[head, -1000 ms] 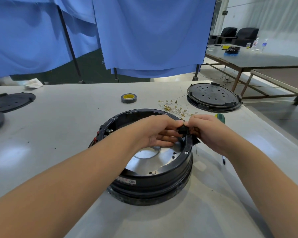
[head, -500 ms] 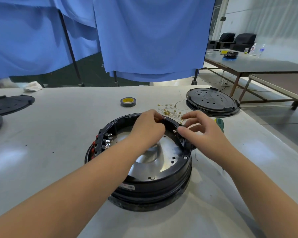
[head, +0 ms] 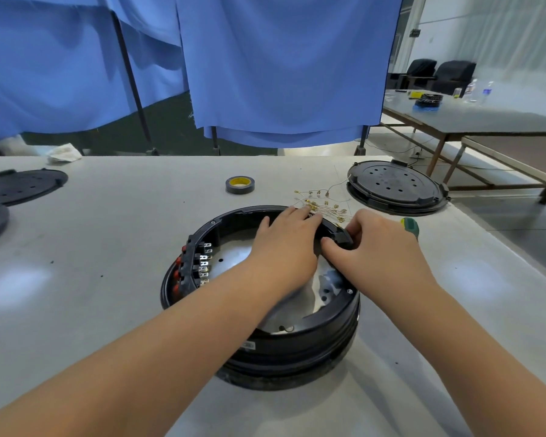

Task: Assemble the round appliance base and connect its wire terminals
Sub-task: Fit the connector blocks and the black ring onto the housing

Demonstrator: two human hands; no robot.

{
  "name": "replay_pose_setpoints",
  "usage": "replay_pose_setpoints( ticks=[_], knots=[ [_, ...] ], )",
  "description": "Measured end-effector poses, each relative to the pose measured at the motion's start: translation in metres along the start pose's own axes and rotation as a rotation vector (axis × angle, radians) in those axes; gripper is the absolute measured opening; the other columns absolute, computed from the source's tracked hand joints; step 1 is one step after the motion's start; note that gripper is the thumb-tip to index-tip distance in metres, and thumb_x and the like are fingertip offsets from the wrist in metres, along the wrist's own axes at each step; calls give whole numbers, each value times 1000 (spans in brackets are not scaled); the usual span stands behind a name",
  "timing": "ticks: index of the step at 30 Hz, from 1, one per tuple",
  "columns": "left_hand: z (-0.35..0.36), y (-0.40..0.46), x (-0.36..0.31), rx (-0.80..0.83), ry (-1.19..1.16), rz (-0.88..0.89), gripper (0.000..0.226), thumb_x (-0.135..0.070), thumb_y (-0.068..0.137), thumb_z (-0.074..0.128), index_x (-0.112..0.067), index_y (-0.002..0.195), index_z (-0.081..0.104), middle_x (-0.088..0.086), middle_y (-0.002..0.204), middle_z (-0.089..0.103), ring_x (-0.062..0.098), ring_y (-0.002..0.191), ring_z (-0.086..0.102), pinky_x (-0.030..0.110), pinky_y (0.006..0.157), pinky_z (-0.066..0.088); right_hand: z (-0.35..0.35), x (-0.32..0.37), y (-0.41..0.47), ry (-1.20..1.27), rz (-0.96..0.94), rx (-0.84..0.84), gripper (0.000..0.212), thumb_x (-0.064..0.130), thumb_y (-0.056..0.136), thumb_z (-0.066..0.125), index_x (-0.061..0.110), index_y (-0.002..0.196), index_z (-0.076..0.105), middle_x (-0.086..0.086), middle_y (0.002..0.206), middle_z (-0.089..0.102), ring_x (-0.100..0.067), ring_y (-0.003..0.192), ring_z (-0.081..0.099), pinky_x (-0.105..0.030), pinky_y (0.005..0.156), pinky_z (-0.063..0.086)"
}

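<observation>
- Resting near the middle of the grey surface (head: 108, 247), the round appliance base (head: 265, 351) is a black ring with a shiny metal plate (head: 284, 313) as its floor.
- A row of terminal tabs (head: 204, 263) stands along the inner left wall of the base, with red parts just outside them on the rim.
- The left hand (head: 286, 244) reaches over the middle of the base, its fingers lying fairly straight with the tips on the far rim; it grasps nothing that can be seen.
- The right hand (head: 382, 250) is at the right side of the rim, thumb and fingers curled round a small black part (head: 341, 238) that sits on the rim.
- The two hands are almost touching at the rim.
- A loose bunch of thin wires with brass terminals (head: 322, 205) lies on the surface just beyond the base, close to the left fingertips.
- A roll of dark tape (head: 240, 185) with a yellow core lies farther back, apart from the base.
- A black round lid (head: 394, 187) with holes sits to the far right; two more black discs (head: 19, 186) lie at the far left edge.
- A green tool handle (head: 411, 225) shows just behind the right hand.
- Blue cloth (head: 281, 64) hangs behind the surface.
</observation>
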State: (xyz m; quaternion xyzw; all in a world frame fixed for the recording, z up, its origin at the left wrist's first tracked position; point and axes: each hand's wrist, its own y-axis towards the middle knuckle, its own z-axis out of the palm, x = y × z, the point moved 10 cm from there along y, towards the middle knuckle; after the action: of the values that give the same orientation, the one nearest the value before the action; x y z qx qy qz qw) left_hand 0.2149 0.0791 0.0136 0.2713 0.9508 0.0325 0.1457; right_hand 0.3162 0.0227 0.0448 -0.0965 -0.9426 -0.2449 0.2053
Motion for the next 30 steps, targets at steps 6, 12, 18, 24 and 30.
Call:
replay_pose_setpoints(
  ticks=[6, 12, 18, 24, 30],
  knots=[
    [-2, 0, -3, 1, 30, -17, 66, -11, 89, 50, -23, 149, 27, -1, 158, 23, 19, 147, 14, 53, 117, 14, -1, 4, -2, -58, 8, -23, 31, 47, 79, 58, 16, 78, 51, 2, 67, 57, -19, 64, 50, -31, 54, 31],
    [-2, -1, -3, -3, 29, -19, 66, -12, 88, 52, -23, 148, 28, -2, 156, 26, 19, 146, 16, 54, 116, 16, -1, 7, -5, -5, -10, -6, 32, 42, 80, 64, 20, 93, 46, 3, 83, 58, -20, 75, 53, -30, 60, 33],
    [-4, -1, -4, -24, 27, -22, 63, -13, 86, 52, -22, 145, 33, -2, 152, 32, 18, 144, 19, 54, 116, 17, -10, 23, -9, -232, -125, -66, 28, 47, 83, 60, 20, 91, 55, 2, 87, 46, -19, 83, 43, -28, 59, 28],
    [-2, -2, -5, -16, 45, -21, 63, -14, 86, 52, -23, 146, 33, -1, 150, 35, 20, 143, 22, 55, 114, 20, -5, 30, -5, -346, -177, -5, 29, 50, 84, 54, 23, 95, 53, 3, 91, 44, -20, 97, 47, -28, 60, 32],
    [-3, -1, -4, -18, 36, -13, 59, -16, 88, 50, -22, 145, 33, -1, 151, 33, 20, 144, 21, 55, 114, 19, 1, 18, 0, -219, -142, 37, 29, 52, 78, 58, 24, 81, 54, 7, 88, 49, -16, 86, 46, -29, 61, 34]
  ],
)
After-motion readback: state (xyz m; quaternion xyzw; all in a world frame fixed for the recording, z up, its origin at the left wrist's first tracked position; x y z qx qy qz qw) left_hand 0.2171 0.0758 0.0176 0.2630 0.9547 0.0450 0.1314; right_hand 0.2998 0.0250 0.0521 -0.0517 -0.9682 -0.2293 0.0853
